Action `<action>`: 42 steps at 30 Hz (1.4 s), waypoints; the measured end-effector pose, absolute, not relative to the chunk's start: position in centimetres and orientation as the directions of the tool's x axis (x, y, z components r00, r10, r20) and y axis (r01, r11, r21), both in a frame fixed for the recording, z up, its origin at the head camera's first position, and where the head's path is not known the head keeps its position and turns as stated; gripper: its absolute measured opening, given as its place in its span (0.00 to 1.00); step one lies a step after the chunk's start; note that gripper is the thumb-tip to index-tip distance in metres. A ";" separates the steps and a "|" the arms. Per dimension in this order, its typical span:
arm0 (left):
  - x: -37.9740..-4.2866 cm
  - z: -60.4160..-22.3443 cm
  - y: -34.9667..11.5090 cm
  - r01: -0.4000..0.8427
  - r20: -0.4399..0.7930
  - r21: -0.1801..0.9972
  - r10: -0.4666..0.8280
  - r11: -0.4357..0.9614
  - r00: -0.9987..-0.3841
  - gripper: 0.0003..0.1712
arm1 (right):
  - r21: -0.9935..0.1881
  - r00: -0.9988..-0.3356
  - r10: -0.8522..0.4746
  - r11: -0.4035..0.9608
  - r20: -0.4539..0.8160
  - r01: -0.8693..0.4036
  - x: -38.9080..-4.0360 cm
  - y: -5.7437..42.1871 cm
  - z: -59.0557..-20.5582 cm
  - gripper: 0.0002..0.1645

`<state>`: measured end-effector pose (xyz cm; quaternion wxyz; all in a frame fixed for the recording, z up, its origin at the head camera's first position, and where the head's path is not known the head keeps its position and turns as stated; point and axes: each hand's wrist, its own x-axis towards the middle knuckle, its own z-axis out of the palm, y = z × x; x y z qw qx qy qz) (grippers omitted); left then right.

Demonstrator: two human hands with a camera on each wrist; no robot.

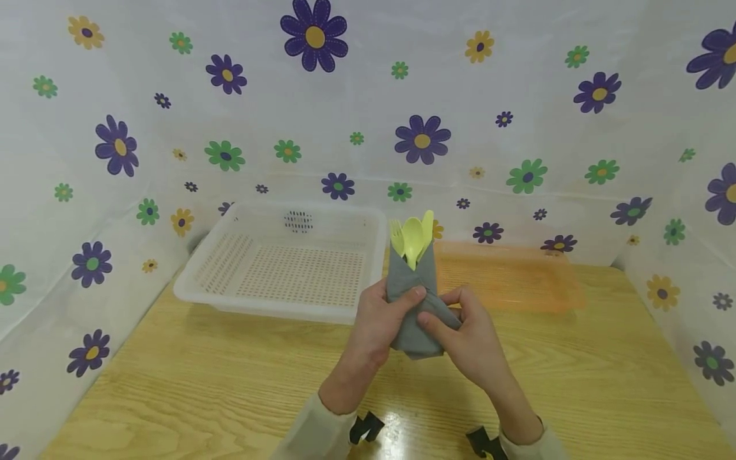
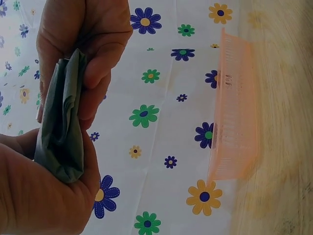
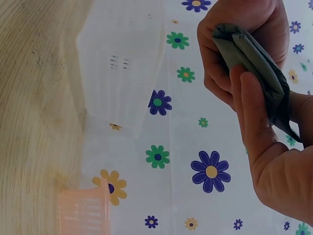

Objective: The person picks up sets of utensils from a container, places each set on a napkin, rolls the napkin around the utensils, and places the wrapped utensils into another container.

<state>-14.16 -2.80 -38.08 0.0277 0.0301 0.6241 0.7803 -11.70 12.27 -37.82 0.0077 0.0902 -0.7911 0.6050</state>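
Note:
A grey-green cloth napkin (image 1: 412, 333) is folded round a set of pale yellow cutlery in the middle of the head view. Out of its top stick a fork (image 1: 397, 239), a spoon (image 1: 412, 235) and a knife (image 1: 428, 227); their lower ends are hidden in the cloth. My left hand (image 1: 375, 321) grips the bundle from the left, thumb across the front. With thumb and fingers my right hand (image 1: 475, 344) pinches a slanting flap at the right edge. Both wrist views show the napkin's layered bottom end (image 2: 63, 122) between the hands, the cutlery out of sight there.
Behind the hands on the wooden table (image 1: 230, 370), a white perforated basket (image 1: 282, 310) stands at the left. A shallower orange basket (image 1: 512, 300) is at the right. Flower-patterned white sheeting (image 1: 356, 96) encloses the back and sides.

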 end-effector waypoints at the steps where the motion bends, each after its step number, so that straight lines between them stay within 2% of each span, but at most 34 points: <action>1: -14.2 -38.1 -2.8 -0.011 0.009 0.974 0.087 -0.228 -0.996 0.20 | -0.956 -0.983 -0.141 0.252 0.118 -0.151 -11.7 12.3 -37.8 0.20; 10: -14.8 -38.2 -3.3 -0.049 -0.015 0.966 0.133 -0.252 -0.991 0.20 | -0.969 -0.973 -0.193 0.187 0.126 -0.162 -12.1 12.5 -38.2 0.21; 16: -15.0 -38.3 -3.5 -0.011 0.013 0.978 0.114 -0.209 -0.993 0.19 | -0.976 -0.977 -0.170 0.154 0.128 -0.155 -12.2 12.0 -38.6 0.20; 21: -15.0 -38.2 -3.5 0.046 0.058 0.981 0.059 -0.188 -0.997 0.18 | -0.971 -0.987 -0.078 0.188 0.137 -0.150 -12.2 11.5 -38.9 0.19; 26: -14.9 -38.2 -3.4 0.073 0.077 0.979 0.017 -0.192 -0.997 0.18 | -0.955 -0.976 0.048 0.223 0.211 -0.195 -12.2 11.0 -39.5 0.16; 32: -15.0 -38.3 -3.5 0.040 0.044 0.978 0.013 -0.202 -0.999 0.18 | -0.956 -0.954 0.098 0.103 0.285 -0.275 -12.3 10.8 -39.9 0.12; 38: -15.0 -38.3 -3.6 0.016 0.019 0.973 0.010 -0.231 -1.000 0.18 | -0.985 -0.983 0.068 -0.011 0.172 -0.173 -12.4 10.9 -40.0 0.15; 42: -15.0 -38.3 -3.5 0.007 0.010 0.968 0.010 -0.253 -1.000 0.18 | -0.985 -0.997 0.033 -0.154 0.076 -0.080 -12.4 10.6 -40.0 0.18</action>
